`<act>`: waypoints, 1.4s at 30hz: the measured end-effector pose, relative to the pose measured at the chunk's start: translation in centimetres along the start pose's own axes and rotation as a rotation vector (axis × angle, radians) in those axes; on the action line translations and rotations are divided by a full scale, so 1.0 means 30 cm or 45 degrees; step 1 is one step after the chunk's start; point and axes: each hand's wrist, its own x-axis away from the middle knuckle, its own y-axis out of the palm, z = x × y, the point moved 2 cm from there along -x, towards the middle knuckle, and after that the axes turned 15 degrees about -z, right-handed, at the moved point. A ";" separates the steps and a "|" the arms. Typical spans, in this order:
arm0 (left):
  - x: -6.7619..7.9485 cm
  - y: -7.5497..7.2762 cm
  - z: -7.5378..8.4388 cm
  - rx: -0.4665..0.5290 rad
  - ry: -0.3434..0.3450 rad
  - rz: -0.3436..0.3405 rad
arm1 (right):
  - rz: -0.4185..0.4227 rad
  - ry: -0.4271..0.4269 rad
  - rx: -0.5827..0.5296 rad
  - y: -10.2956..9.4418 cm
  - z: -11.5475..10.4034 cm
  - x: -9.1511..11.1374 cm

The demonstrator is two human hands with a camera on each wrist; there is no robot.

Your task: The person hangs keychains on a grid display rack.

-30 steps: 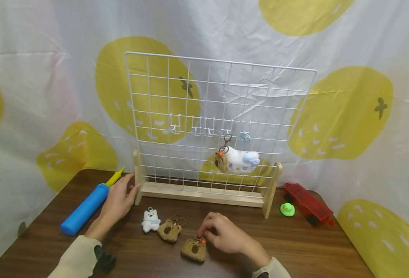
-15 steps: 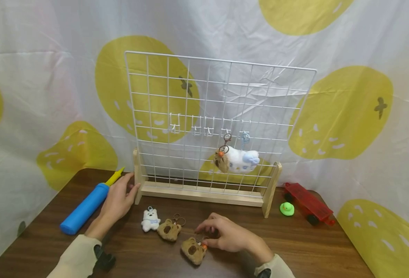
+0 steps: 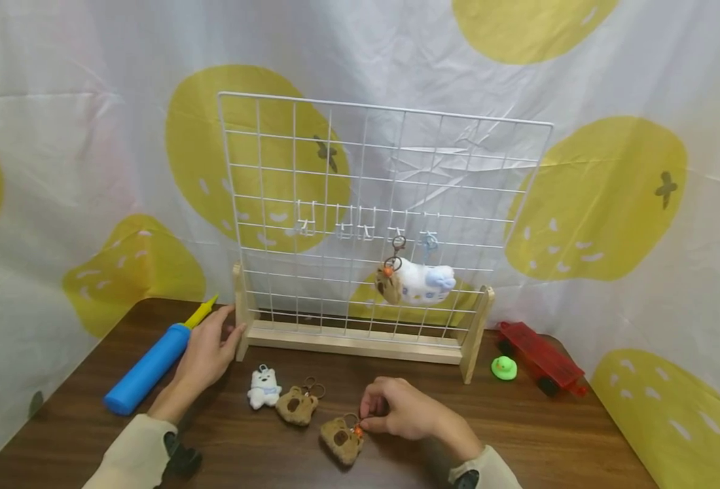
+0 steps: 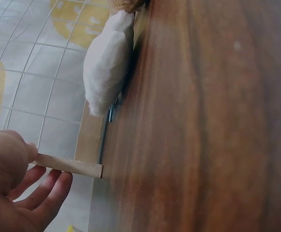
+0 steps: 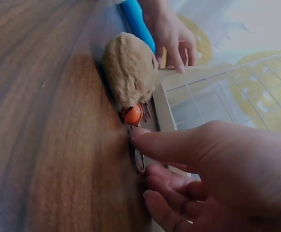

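My left hand (image 3: 207, 350) grips the left wooden leg (image 4: 70, 165) of a white wire grid rack (image 3: 366, 109), thumb on one side and fingers on the other. My right hand (image 3: 405, 411) is at a brown plush bear keychain (image 3: 339, 443) lying on the table. In the right wrist view, its thumb touches the metal ring (image 5: 139, 159) below an orange bead (image 5: 133, 114), and the curled fingers are at the ring's other end. Left of it lie another brown plush keychain (image 3: 297, 406) and a white bear keychain (image 3: 265, 388).
Several white hooks (image 3: 343, 231) line the grid. A brown keychain (image 3: 388, 285) and a white plush head with a blue bow (image 3: 421, 282) hang at its right. A blue pump (image 3: 149, 370) lies left; a green duck (image 3: 504, 368) and red toy cart (image 3: 540, 356) sit right.
The brown keychain at my right hand has turned on the table. My right fingers spread away from its ring, then closed in on it again. The left hand has stayed on the rack's leg.
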 end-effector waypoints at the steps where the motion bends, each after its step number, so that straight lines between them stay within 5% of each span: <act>1: -0.001 0.000 0.000 -0.001 -0.002 -0.003 | -0.001 0.009 -0.001 -0.003 0.002 0.002; 11: -0.001 -0.001 -0.001 -0.005 -0.017 -0.014 | 0.024 -0.020 0.083 -0.012 -0.010 0.010; 20: -0.001 0.003 0.001 -0.004 0.005 -0.002 | 0.049 0.101 -0.019 -0.011 -0.008 0.013; 30: 0.003 -0.002 0.000 -0.006 -0.012 -0.009 | -0.095 0.079 -0.038 -0.010 -0.024 0.014; 36: 0.005 -0.002 -0.003 -0.006 -0.012 -0.006 | -0.103 0.064 0.059 -0.016 -0.028 0.027; 42: 0.002 0.000 -0.003 -0.004 -0.009 -0.008 | -0.120 -0.010 -0.018 -0.027 -0.009 0.029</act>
